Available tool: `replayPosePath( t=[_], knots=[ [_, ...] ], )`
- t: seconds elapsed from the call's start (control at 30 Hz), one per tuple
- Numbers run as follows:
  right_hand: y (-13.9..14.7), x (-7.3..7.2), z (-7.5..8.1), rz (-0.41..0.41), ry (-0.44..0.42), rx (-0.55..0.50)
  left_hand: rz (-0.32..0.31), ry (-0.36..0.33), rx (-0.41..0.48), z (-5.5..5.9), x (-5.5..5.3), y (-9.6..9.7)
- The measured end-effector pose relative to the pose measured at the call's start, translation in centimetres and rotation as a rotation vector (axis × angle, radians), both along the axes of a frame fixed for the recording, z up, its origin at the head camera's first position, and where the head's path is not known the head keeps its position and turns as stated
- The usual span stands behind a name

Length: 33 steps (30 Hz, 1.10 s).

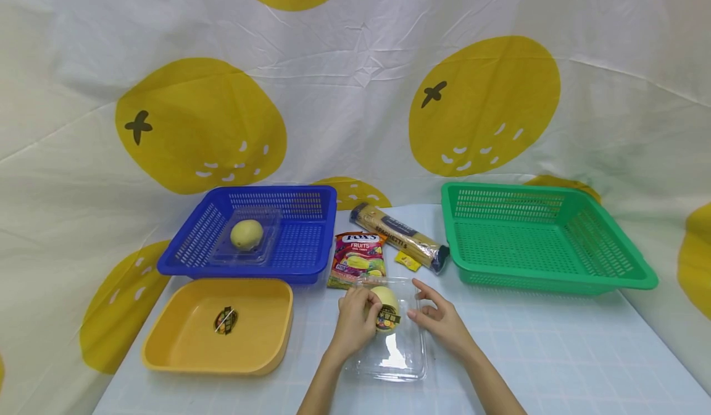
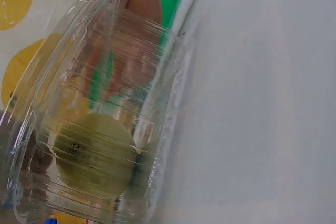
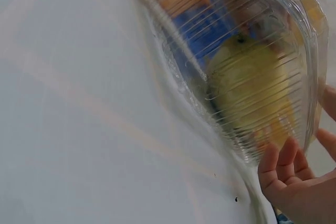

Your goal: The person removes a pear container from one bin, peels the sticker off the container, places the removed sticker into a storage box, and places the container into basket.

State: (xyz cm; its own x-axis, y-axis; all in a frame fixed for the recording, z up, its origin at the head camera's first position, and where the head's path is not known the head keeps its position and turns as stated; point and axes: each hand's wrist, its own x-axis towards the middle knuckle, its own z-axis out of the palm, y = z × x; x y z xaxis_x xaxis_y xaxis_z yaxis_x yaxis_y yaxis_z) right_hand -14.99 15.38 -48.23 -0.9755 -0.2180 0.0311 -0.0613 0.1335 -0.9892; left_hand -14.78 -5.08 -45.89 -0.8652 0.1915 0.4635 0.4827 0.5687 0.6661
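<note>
A clear plastic clamshell box [image 1: 395,356] lies before me, with a pale yellow-green round fruit [image 1: 383,293] inside, also seen through its ribbed wall in both wrist views. A round dark sticker [image 1: 387,321] with a strip across it shows on the lid. My left hand [image 1: 357,317] bends over the lid's left side, thumb and fingertips right at the sticker; I cannot tell whether they pinch it. At the box's right edge is my right hand [image 1: 439,319], its fingers loosely bent and spread around the side. In the right wrist view its fingertips [image 3: 287,153] are close by the box's corner.
Behind the box lie a fruit candy bag [image 1: 358,257], a small yellow packet [image 1: 408,261] and a spaghetti pack [image 1: 400,236]. A blue basket [image 1: 302,273] holds another boxed fruit [image 1: 247,234]. An orange tub [image 1: 261,365] bears a similar sticker [image 1: 225,320]. A green basket [image 1: 550,282] stands right.
</note>
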Motion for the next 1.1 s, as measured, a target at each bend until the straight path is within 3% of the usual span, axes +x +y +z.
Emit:
replayPosePath(
  t=[0.47, 0.73, 0.97, 1.1],
  knots=[
    [-0.1, 0.0, 0.0, -0.003, 0.001, 0.008, -0.031, 0.04, 0.086, -0.8, 0.0, -0.2],
    [-0.2, -0.1, -0.1, -0.018, -0.022, 0.021, -0.068, -0.027, 0.11, -0.4, 0.0, -0.6],
    [-0.1, -0.1, -0.1, -0.014, -0.018, 0.019, 0.011, -0.04, 0.081, 0.4, 0.4, -0.1],
    [0.0, -0.1, 0.0, -0.018, -0.018, 0.024, 0.042, -0.029, 0.008, 0.8, 0.5, 0.1]
  ],
)
